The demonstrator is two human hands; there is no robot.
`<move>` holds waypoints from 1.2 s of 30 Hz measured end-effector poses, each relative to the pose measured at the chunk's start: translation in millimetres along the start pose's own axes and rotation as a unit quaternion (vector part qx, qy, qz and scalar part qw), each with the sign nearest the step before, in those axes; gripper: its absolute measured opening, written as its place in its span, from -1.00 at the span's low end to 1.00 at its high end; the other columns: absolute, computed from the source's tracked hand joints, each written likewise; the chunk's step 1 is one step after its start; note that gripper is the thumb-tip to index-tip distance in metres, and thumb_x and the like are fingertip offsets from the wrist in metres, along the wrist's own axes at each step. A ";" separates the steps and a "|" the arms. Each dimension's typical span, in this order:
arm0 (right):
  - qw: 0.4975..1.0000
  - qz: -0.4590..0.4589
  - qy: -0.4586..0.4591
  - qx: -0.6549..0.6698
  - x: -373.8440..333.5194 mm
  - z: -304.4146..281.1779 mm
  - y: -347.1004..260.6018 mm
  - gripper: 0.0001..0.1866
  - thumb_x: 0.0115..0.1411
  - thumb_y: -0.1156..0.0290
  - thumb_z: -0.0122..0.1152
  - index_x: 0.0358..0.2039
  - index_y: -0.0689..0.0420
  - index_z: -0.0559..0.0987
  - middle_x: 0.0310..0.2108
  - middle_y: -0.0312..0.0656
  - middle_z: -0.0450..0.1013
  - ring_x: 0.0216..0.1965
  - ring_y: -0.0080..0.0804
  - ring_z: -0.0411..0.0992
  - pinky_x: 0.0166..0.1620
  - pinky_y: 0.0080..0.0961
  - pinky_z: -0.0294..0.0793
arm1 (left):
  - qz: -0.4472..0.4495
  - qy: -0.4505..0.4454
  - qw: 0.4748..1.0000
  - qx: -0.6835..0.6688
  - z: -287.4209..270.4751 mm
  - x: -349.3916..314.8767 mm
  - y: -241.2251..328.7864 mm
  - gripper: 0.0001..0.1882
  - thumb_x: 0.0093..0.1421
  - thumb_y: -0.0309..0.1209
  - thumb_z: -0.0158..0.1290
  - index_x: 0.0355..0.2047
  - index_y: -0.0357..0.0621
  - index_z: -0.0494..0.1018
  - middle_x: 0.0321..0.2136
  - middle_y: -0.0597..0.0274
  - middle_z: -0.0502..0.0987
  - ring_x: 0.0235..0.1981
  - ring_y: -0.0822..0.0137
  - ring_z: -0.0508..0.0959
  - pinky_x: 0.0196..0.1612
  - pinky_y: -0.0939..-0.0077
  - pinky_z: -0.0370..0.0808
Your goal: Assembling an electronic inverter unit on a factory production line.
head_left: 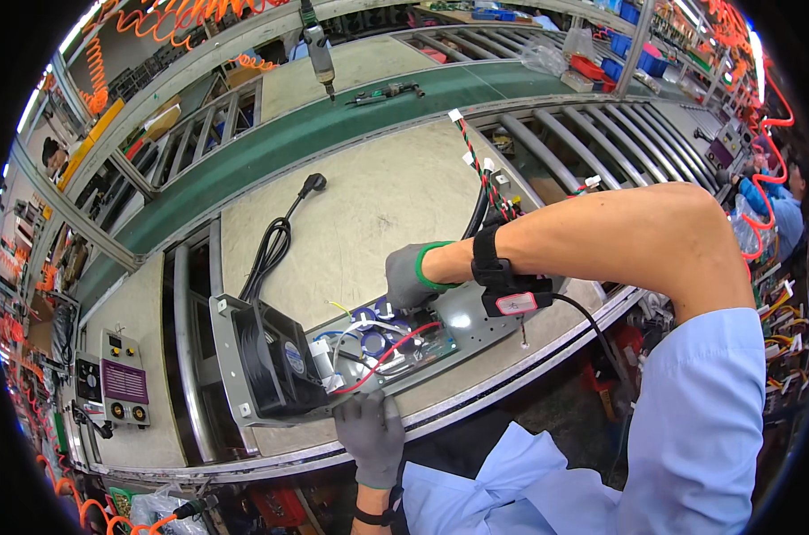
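Near the front edge of the pale worktop (pixel 369 196) lies the grey sheet-metal chassis with black fan and loose wiring (pixel 351 352): stiff, probably weighty, delicate inside, best held by its rim. Left hand (pixel 371 434) presses that near rim, fingers flat; right hand (pixel 411 276), elbow raised, curls down into the wiring, grip hidden.

We see a big factory room. A long green belt (pixel 333 125) runs from nine o'clock up to two o'clock. Metal roller tracks (pixel 592 134) lie beside it. Orange curly hoses (pixel 155 18) hang at eleven o'clock. Blue bins (pixel 632 53) sit on shelves at one o'clock.
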State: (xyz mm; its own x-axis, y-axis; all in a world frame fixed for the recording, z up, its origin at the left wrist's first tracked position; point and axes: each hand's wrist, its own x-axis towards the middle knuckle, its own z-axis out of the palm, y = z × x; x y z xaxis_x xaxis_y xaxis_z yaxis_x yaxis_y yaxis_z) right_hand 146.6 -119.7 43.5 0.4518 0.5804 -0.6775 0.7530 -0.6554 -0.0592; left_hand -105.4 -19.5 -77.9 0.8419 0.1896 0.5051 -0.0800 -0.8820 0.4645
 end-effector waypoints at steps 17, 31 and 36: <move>0.984 0.077 -0.006 0.160 12.3 13.2 3.8 -0.79 0.05 0.35 0.20 -0.54 0.24 0.66 -0.56 0.00 0.56 -0.57 -0.17 0.55 -0.52 -0.28 0.48 | 0.008 0.004 1.000 0.000 0.3 1.1 -3.9 -0.87 0.09 -0.46 0.16 -0.31 -0.13 0.53 -0.38 0.11 0.50 -0.34 0.02 0.46 -0.23 0.14 0.42; 0.994 -0.098 0.005 -0.049 31.5 8.2 9.2 -0.72 0.10 0.30 0.14 -0.50 0.23 0.70 -0.51 -0.02 0.61 -0.51 -0.17 0.61 -0.38 -0.27 0.60 | -0.002 -0.014 1.000 -0.004 4.6 -1.6 -2.5 -0.89 0.12 -0.50 0.12 -0.31 -0.18 0.51 -0.40 0.04 0.46 -0.27 -0.04 0.41 -0.16 0.09 0.37; 0.996 0.008 0.081 0.030 8.2 20.2 -1.8 -0.73 0.07 0.34 0.13 -0.51 0.26 0.69 -0.51 0.04 0.59 -0.49 -0.14 0.61 -0.35 -0.27 0.60 | 0.000 0.001 1.000 -0.017 3.7 -3.6 -4.0 -0.89 0.14 -0.50 0.13 -0.30 -0.17 0.50 -0.41 0.01 0.41 -0.28 -0.07 0.40 -0.18 0.07 0.36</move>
State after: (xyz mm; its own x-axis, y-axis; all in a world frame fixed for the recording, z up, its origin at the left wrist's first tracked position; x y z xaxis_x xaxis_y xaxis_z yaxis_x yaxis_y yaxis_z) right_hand 139.2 -123.5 23.2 0.5379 0.6367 -0.5525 0.7171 -0.6901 -0.0971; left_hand -106.2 -18.3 -84.3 0.8406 0.1913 0.5067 -0.0979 -0.8665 0.4896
